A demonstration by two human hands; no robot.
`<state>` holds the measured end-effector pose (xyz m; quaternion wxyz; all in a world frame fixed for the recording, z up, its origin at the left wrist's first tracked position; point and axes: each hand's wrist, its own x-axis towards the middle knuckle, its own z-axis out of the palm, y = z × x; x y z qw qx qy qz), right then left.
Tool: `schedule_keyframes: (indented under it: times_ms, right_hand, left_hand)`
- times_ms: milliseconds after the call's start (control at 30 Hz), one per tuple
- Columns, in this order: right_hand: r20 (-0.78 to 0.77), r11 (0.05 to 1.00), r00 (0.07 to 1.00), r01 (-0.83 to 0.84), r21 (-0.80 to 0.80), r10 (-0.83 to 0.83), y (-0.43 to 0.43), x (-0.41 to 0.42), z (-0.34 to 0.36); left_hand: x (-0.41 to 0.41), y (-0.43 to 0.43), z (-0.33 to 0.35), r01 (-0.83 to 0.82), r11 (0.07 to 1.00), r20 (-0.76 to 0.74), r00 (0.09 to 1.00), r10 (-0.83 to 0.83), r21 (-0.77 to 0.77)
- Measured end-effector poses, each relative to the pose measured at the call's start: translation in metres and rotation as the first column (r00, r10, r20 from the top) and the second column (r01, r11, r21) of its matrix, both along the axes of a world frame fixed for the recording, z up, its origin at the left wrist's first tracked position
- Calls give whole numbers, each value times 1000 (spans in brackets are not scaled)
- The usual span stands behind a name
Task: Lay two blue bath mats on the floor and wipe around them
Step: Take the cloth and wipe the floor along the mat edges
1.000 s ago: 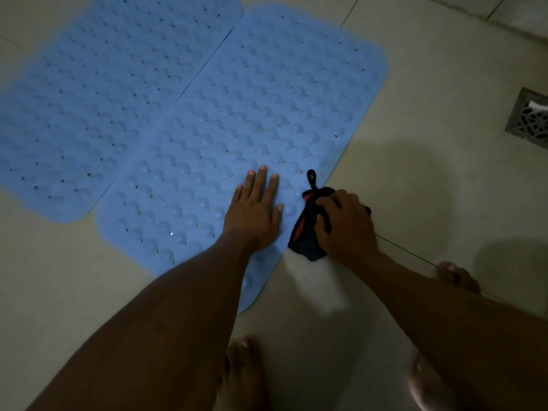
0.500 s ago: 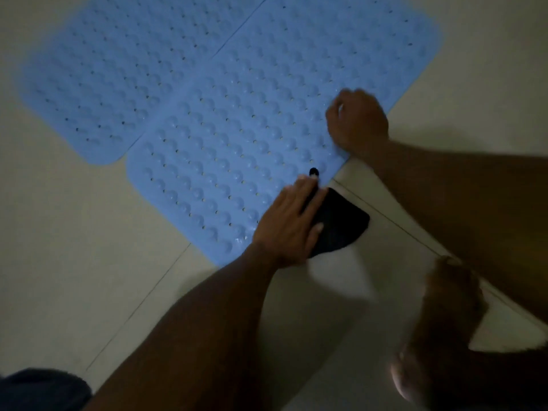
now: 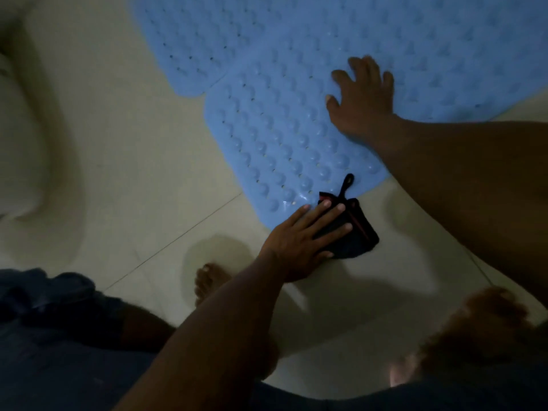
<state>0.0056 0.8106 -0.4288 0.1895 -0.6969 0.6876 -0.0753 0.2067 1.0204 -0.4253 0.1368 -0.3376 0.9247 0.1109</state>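
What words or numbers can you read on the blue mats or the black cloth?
None to read.
The near blue mat and the far blue mat show only bumps and small holes.
The black cloth under the left hand has a red line but no letters.

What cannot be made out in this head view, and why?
Head view:
Far ends of the near mat and far mat: cut by the top and right edges.
Part of the black cloth: under the left hand.
Pale object, left edge: blurred, cut off.
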Motion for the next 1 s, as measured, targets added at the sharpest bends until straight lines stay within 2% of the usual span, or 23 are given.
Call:
schedule_keyframes:
  times_ms: [167,367,467,567,767,1000]
  right_hand:
    - [17,997,1000,-24,-71,26,-6,40,-2]
    - [48,981,981,-183,-58,186,21,114,-9]
    - [-12,971,971,-239,-17,239,36,141,-15]
    - [-89,972,969,-234,-30,231,43,152,-21]
    - [-164,954,965,-236,-184,207,54,155,-35]
    - [-170,943,969,-219,-252,180,56,156,-34]
  left_hand:
    - [27,18,-1,-89,996,-61,994,87,-27]
    - [60,41,-3,-262,962,-64,964,257,-76]
    - [70,49,-3,-289,954,-60,957,285,-85]
    - [81,55,-6,-312,947,-57,950,308,-80]
    - [96,65,-10,-427,899,-71,904,422,-97]
    - [96,64,-11,-559,827,-64,829,555,-70]
